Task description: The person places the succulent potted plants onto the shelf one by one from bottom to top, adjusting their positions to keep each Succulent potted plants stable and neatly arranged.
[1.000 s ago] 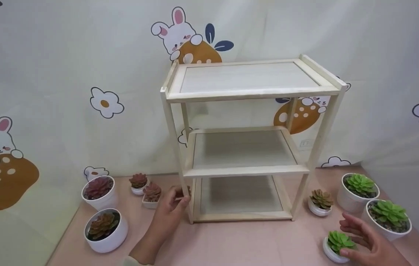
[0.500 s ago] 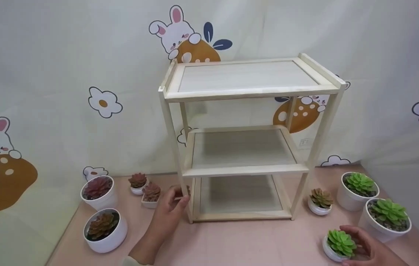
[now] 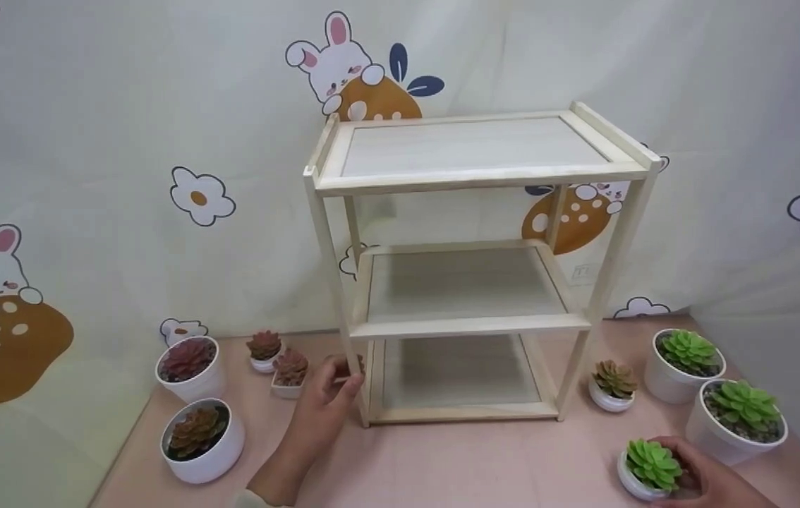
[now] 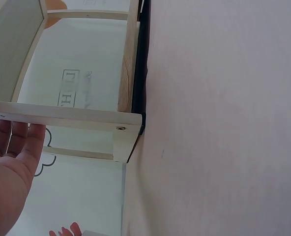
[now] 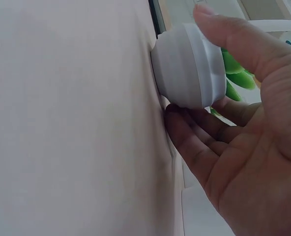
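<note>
A three-tier wooden shelf point(image 3: 477, 173) stands upright in the middle of the head view. My left hand point(image 3: 319, 406) grips its front left post low down; in the left wrist view the fingers point(image 4: 33, 142) pass behind the post point(image 4: 67, 113). At the lower right, my right hand point(image 3: 710, 476) holds a small green potted succulent point(image 3: 654, 466) from its right side. In the right wrist view the thumb lies along one side of the white pot point(image 5: 182, 66) and the fingers curl at the other. The pot's base is at the tabletop.
Right of the shelf stand a small brownish succulent point(image 3: 613, 384) and two larger green ones in white pots point(image 3: 682, 363). To the left are several reddish succulents, including a large white pot point(image 3: 206, 448) near the front. A printed cloth backdrop point(image 3: 266, 247) hangs behind.
My right hand has lowered from above the small green succulent to its right side and closed round the pot. The left hand stays on the shelf post.
</note>
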Demonstrator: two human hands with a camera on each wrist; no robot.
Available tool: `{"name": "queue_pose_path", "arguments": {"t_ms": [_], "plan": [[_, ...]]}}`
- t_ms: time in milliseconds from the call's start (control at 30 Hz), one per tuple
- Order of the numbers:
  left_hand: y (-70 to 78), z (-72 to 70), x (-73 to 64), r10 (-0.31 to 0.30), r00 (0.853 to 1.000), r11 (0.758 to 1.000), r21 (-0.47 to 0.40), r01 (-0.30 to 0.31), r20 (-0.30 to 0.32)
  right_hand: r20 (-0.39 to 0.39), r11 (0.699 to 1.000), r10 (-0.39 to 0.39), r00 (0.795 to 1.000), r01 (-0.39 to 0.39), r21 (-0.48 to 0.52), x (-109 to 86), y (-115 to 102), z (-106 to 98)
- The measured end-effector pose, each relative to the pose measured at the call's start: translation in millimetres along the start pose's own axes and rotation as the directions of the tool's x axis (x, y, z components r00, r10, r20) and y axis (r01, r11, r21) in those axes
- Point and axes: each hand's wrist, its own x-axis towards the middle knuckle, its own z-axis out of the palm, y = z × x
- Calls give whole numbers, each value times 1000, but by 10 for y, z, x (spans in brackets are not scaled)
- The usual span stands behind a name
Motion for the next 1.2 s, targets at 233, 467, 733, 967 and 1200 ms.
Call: {"name": "queue_pose_path", "arguments": {"t_ms": [233,467,733,967,1200], "plan": [[-3,1,6,4,1000,1000,-26,-3,12,-46,997,29,999,-32,-74,4,-17,21],[-8,4,12,0,1000,1000,-31,1,21,-63,994,48,997,-54,-92,17,-53,42],[-23,5,19,25,1000,999,-37,-24,17,-63,985,172,983,-172,-2,25,-106,35],[-34,-4,15,10,1000,1000,-22,-9,30,-63,989,149,987,-149,-3,13,-108,20],[-39,-11,9,13,999,999,-31,-11,37,-119,985,153,981,-161,-58,17,-145,40]]}}
